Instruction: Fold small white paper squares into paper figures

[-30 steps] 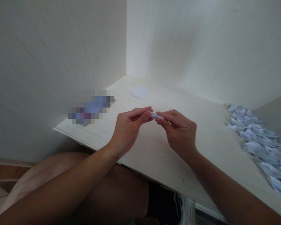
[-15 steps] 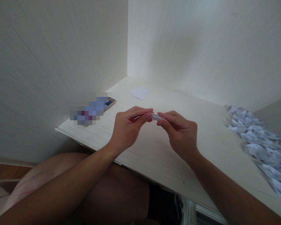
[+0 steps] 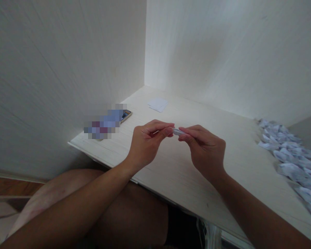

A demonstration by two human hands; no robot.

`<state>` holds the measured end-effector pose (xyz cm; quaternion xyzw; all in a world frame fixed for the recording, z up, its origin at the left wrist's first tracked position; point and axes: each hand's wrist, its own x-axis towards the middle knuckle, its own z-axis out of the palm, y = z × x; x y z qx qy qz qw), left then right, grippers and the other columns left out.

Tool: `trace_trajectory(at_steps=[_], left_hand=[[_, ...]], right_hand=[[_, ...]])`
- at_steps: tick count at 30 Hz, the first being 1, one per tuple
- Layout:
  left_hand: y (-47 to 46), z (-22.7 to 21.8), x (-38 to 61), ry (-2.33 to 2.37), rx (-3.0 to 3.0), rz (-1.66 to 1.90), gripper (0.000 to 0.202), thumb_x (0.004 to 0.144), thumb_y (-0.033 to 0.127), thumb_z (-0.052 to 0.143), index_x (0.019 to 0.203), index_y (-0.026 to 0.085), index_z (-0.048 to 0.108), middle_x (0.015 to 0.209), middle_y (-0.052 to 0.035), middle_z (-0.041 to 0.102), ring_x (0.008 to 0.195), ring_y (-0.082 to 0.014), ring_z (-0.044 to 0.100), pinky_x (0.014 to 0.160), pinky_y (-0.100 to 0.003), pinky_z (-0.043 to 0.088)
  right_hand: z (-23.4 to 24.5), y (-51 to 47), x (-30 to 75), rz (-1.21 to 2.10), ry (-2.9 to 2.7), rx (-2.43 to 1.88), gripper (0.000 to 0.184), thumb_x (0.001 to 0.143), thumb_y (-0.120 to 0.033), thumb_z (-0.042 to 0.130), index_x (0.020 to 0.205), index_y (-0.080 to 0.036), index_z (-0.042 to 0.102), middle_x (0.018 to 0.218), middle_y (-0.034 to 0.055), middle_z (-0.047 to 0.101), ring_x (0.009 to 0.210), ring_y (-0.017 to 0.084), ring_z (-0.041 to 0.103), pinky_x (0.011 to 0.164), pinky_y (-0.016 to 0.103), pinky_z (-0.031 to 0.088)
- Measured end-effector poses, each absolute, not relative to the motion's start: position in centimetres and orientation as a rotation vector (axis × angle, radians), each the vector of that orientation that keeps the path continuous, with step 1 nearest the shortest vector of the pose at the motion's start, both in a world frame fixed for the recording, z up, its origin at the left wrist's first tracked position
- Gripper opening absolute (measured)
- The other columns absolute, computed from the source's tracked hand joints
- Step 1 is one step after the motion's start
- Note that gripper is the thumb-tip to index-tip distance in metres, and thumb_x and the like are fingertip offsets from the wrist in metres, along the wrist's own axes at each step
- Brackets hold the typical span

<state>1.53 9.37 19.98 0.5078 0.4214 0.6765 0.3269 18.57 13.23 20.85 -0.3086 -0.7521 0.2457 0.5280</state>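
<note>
A small white folded piece of paper [image 3: 178,132] is pinched between both hands, above the middle of the white table. My left hand [image 3: 149,143] grips its left end between thumb and fingers. On the other end, the thumb and fingertips of my right hand [image 3: 206,148] are closed. The fingers cover most of the paper, so its full shape is hidden. Beyond my left hand, a few flat white paper sheets [image 3: 158,104] lie overlapped on the tabletop.
Along the right side of the table [image 3: 238,152] is a heap of folded white paper pieces [image 3: 292,150]. A phone [image 3: 126,114], partly blurred out, rests by the left wall. Pale walls [image 3: 191,45] close off the left and back. My legs are under the front edge.
The whole view has shifted slightly, so everything appears a little further right and lower. Both hands keep their pinch on the folded paper, with hardly any change in pose.
</note>
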Motion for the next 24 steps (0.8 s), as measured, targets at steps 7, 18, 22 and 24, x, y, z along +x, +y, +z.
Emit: trace_trajectory(at_steps=[7, 18, 22, 24], left_hand=[[9.39, 19.95, 1.56, 1.100, 1.330, 1.790, 0.007, 0.086, 0.023, 0.081, 0.091, 0.025, 0.086, 0.082, -0.0019, 0.079, 0.079, -0.0162, 0.074, 0.080, -0.031, 0.060], [9.67, 19.37, 1.65, 1.016, 1.191, 1.823, 0.009, 0.085, 0.027, 0.085, 0.092, 0.023, 0.086, 0.089, -0.0020, 0.080, 0.076, -0.0133, 0.075, 0.075, -0.026, 0.062], [9.70, 19.19, 1.87, 1.008, 1.190, 1.844, 0.008, 0.085, 0.027, 0.085, 0.092, 0.023, 0.087, 0.091, -0.0022, 0.081, 0.076, -0.0126, 0.076, 0.074, -0.024, 0.062], [9.71, 19.09, 1.91, 1.008, 1.192, 1.852, 0.009, 0.085, 0.028, 0.085, 0.093, 0.023, 0.087, 0.092, -0.0026, 0.081, 0.076, -0.0127, 0.076, 0.073, -0.024, 0.062]], right_hand=[[20.73, 13.39, 18.45, 0.685, -1.728, -0.718, 0.017, 0.086, -0.017, 0.081, 0.093, -0.032, 0.086, 0.089, -0.0004, 0.082, 0.076, 0.017, 0.074, 0.069, 0.033, 0.061], [20.82, 13.28, 18.22, 0.723, -1.651, -0.761, 0.010, 0.086, -0.018, 0.082, 0.090, -0.027, 0.084, 0.086, 0.0000, 0.083, 0.076, 0.017, 0.075, 0.071, 0.033, 0.062], [20.62, 13.25, 18.17, 0.695, -1.647, -0.749, 0.009, 0.086, -0.018, 0.082, 0.089, -0.026, 0.084, 0.080, -0.0018, 0.081, 0.073, 0.016, 0.074, 0.069, 0.030, 0.059], [20.60, 13.19, 18.23, 0.648, -1.670, -0.750, 0.009, 0.088, -0.018, 0.081, 0.088, -0.026, 0.084, 0.079, -0.0021, 0.081, 0.073, 0.016, 0.074, 0.069, 0.030, 0.058]])
